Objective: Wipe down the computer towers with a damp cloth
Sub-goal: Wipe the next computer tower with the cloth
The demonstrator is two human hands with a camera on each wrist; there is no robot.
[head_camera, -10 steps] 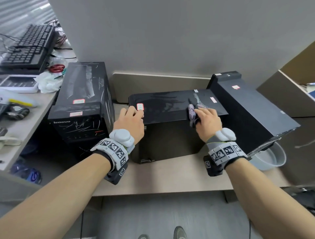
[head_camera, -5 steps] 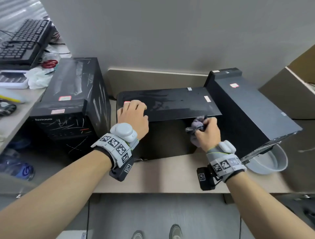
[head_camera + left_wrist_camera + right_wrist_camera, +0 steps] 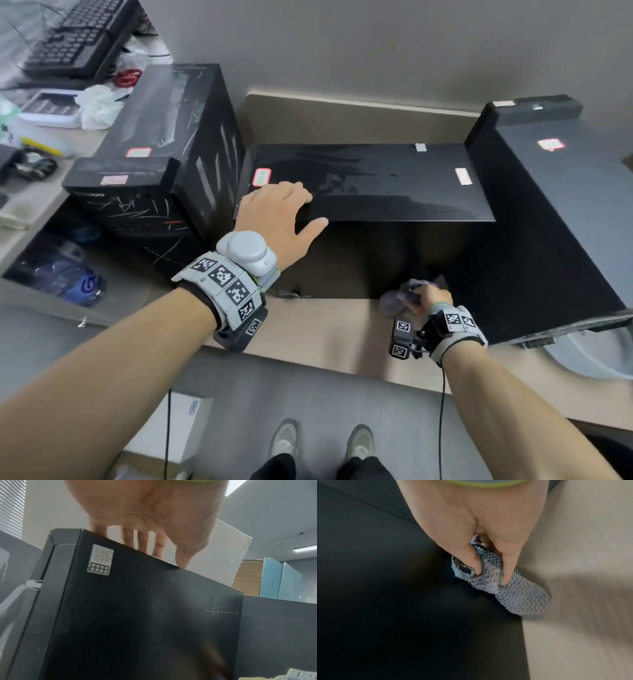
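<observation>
Three black computer towers stand on a low beige shelf (image 3: 325,329): a scratched left tower (image 3: 154,164), a middle tower (image 3: 376,181) and a leaning right tower (image 3: 548,222). My left hand (image 3: 277,212) rests on the middle tower's front left top corner, fingers flat on top and thumb along the edge. In the left wrist view the left hand (image 3: 149,545) lies over the middle tower's (image 3: 137,615) upper edge. My right hand (image 3: 424,298) grips a crumpled grey cloth (image 3: 397,298) low against this tower's near side, at the shelf. Seen from the right wrist, the right hand (image 3: 488,568) pinches the cloth (image 3: 513,595) against the black panel (image 3: 402,601).
A grey basin (image 3: 596,356) sits under the leaning tower's front end. On the desk at left lie keyboards (image 3: 75,37), red scissors (image 3: 128,77) and a white wad (image 3: 99,106). A blue bag (image 3: 75,284) lies below the desk and a white box (image 3: 181,421) on the floor.
My right hand carried the cloth from the middle tower's top, over its front edge and down the near side to the shelf. The left hand stayed on the corner.
</observation>
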